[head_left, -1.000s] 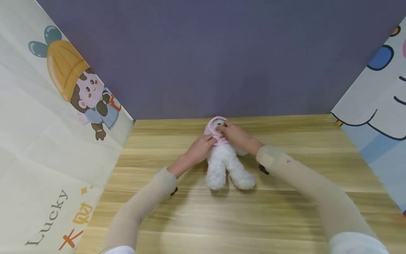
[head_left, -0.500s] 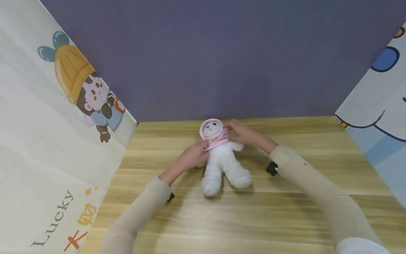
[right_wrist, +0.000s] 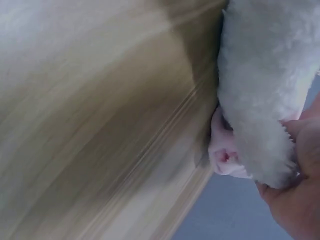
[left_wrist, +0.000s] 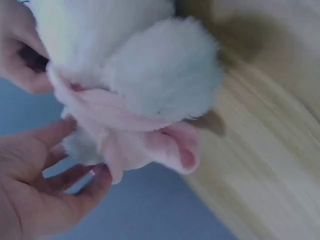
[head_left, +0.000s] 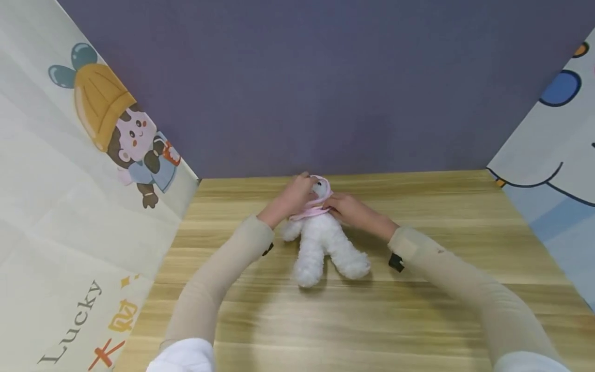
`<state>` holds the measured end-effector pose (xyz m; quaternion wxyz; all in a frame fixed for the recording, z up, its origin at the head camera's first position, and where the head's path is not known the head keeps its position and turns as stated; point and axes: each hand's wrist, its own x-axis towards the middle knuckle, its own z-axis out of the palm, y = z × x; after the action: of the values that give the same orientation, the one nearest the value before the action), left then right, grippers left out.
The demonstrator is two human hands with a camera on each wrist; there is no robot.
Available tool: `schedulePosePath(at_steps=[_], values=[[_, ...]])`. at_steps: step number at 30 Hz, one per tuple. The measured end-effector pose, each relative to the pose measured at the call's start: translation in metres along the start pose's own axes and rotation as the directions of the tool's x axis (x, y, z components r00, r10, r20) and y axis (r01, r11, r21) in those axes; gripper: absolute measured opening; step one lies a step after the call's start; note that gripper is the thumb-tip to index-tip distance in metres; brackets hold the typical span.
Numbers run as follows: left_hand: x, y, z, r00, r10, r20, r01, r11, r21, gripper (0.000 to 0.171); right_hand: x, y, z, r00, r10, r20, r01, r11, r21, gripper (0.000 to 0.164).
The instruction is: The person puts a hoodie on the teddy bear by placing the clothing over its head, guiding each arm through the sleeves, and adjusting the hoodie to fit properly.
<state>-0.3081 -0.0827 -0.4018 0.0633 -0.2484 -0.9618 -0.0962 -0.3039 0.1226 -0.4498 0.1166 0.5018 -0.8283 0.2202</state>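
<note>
Left grip (head_left: 296,195) and right grip (head_left: 349,209) pinch the pink top (left_wrist: 142,150) between them, seemingly straightening it, and gentle tugging's needed next!

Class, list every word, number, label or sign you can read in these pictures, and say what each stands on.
"Lucky": dark lettering on the white printed panel, left in the head view.
"财": yellow character, same panel.
Red character: same panel; partly cut off, not certain.
Dark mark on the right sleeve: too small to read.
Pink hoodie: no readable text.
</note>
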Motion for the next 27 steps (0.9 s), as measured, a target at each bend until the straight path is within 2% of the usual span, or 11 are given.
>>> schedulePosePath(at_steps=[2,3,5,7,9,11,13,18,20,24,27], values=[[0.01,-0.003,0.003,0.991,-0.063,0.115,0.069,0.997,-0.042,0.031,-0.003,0.003,0.003,1.0,-0.002,0.0,0.002,1.0,0.001,0.011],[0.013,-0.004,0.006,0.985,-0.098,0.139,0.108,0.992,-0.061,0.025,-0.006,0.004,0.002,1.0,0.002,0.015,-0.002,1.0,0.011,0.01],[0.016,-0.009,0.011,0.98,-0.145,0.136,0.159,0.982,-0.101,0.006,-0.013,0.006,-0.003,0.998,-0.001,0.057,-0.002,0.999,0.039,0.009],[0.018,-0.011,0.014,0.977,-0.18,0.113,0.194,0.972,-0.13,0.01,-0.023,0.007,-0.01,0.995,-0.005,0.101,-0.002,0.998,0.066,0.01],[0.02,-0.013,0.017,0.978,-0.188,0.092,0.198,0.973,-0.12,0.012,-0.031,0.007,-0.016,0.992,-0.005,0.127,-0.006,0.996,0.086,0.012],[0.023,-0.012,0.018,0.98,-0.167,0.112,0.177,0.981,-0.085,0.008,-0.036,0.008,-0.018,0.99,-0.005,0.14,-0.01,0.995,0.103,0.012],[0.024,-0.012,0.017,0.978,-0.153,0.142,0.16,0.986,-0.04,0.015,-0.036,0.007,-0.016,0.987,0.029,0.16,-0.048,0.992,0.113,0.015],[0.021,-0.01,0.013,0.964,-0.156,0.218,0.162,0.987,-0.01,0.017,-0.036,0.005,-0.01,0.959,0.118,0.257,-0.154,0.98,0.124,0.058],[0.02,-0.009,0.01,0.963,-0.147,0.227,0.155,0.988,-0.018,0.021,-0.034,0.006,-0.005,0.964,0.125,0.233,-0.155,0.981,0.116,0.057],[0.017,-0.01,0.01,0.968,-0.127,0.218,0.133,0.991,-0.011,0.022,-0.027,0.007,0.008,0.984,0.15,0.092,-0.155,0.987,0.051,0.026],[0.013,-0.012,0.013,0.972,-0.138,0.192,0.143,0.99,-0.013,0.027,-0.023,0.005,0.016,0.979,0.204,0.006,-0.203,0.978,-0.056,0.014]])
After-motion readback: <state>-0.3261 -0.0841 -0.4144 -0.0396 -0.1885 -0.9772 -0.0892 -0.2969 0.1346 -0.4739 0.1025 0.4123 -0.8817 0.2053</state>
